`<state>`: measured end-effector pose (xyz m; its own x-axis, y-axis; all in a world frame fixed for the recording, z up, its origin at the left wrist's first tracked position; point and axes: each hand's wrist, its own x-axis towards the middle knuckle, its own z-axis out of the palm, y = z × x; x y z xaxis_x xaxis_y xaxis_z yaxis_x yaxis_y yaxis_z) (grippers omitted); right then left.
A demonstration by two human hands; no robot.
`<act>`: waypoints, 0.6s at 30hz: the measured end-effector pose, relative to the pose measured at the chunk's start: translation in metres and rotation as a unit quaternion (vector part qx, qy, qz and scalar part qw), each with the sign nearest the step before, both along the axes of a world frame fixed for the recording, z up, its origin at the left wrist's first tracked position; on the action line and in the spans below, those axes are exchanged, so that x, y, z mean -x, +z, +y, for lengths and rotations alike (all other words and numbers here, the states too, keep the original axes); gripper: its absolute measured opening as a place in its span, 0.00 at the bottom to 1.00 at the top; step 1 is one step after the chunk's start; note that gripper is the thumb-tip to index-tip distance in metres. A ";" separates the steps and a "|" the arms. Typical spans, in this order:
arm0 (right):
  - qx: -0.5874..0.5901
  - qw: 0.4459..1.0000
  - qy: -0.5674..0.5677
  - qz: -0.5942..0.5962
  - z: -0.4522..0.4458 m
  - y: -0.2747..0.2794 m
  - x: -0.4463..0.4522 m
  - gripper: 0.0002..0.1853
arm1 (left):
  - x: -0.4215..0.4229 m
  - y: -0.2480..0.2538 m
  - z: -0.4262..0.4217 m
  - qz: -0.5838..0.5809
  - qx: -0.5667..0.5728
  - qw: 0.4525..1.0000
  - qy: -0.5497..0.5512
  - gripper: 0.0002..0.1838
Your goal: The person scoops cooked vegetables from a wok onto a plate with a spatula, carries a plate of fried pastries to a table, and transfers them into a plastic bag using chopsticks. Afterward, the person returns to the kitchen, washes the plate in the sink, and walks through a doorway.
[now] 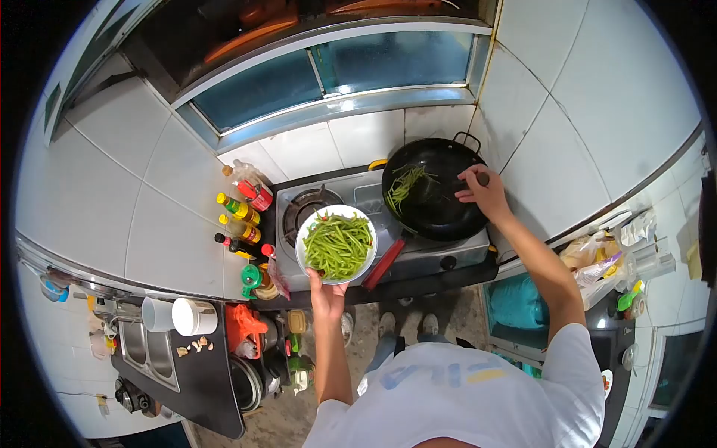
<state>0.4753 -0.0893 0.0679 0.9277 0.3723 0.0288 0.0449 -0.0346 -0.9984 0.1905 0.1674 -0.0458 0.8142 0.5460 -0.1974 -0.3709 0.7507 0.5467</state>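
Note:
My left hand [326,299] holds a white bowl [300,247] by its near rim, in front of the left burner [295,213]. Green bean pieces [337,245] with a few red bits fill the bowl. A black wok [441,213] with a red handle [384,264] sits on the right side of the stove, and some green pieces [405,187] lie in its left part. Over the wok's right side, my right hand [482,190] is closed round a dark-ended utensil [483,179], whose lower part is hard to make out.
Sauce bottles [240,228] and jars stand left of the stove [358,196]. A tiled wall [545,134] rises close on the right. At lower left, a dark counter [202,381] bears a sink [159,355], white containers and garlic pieces [200,343].

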 end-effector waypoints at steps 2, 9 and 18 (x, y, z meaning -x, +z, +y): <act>0.048 0.998 0.037 -0.035 -0.004 0.022 -0.009 0.09 | -0.001 0.000 0.002 -0.002 0.001 1.000 0.000 0.37; 0.095 0.965 0.238 -0.050 0.002 0.078 -0.039 0.07 | 0.001 -0.004 0.000 0.001 0.012 1.000 0.004 0.38; 0.134 0.968 0.204 -0.064 0.030 0.039 -0.057 0.08 | 0.003 -0.004 -0.003 0.002 0.004 1.000 0.011 0.37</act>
<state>0.5319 -0.0588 0.1065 0.6976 0.7163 -0.0138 0.2327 -0.2448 -0.9413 0.1874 0.1646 -0.0494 0.8016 0.5617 -0.2047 -0.3851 0.7471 0.5418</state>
